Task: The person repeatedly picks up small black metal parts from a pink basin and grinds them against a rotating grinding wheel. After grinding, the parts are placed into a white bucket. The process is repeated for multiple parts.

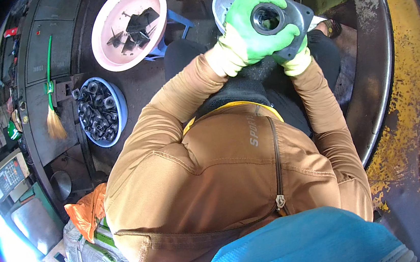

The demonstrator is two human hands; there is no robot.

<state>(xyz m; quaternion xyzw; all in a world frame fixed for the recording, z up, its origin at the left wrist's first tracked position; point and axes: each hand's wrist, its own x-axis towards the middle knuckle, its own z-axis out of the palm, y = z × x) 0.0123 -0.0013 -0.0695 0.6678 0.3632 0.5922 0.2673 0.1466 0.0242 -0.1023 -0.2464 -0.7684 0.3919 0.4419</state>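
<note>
Your light-blue face mask (293,245) and brown zip-front fabric jacket (200,188) fill the near edge. Your left hand (253,29), in a green-coated glove with pale yellow cuff, is clamped round the collar of a black moulded part (299,23): thumb on the near side, fingers over the far side. Part's held out ahead of your chest, over your lap. Your right hand (298,61), also gloved, is mostly behind the flange; can't tell how its fingers stand.

Room: right, there's a gap from flange to the dark curved metal edge (373,98), then a rusty, flaking yellow panel (399,106). Left, dark floor (136,90) shows between your left sleeve and a light-blue round plastic basin (122,102). Far side's tighter: a pale perforated basin (222,1) shows just past your left glove.

Materials: part is dark, smooth, round open collar on a flat flange, hole near a corner. Blue basin's heaped with black cone-shaped pieces (97,109). Farther, a pale pink round basin (109,21) holds thin, jagged black scraps (140,26), blue plastic stool (178,19) showing beneath. Far left, straw broom (53,106), green handle.

Writing: pale lettering on your jacket chest; coloured print on white plastic sacks (92,256), near left.
</note>
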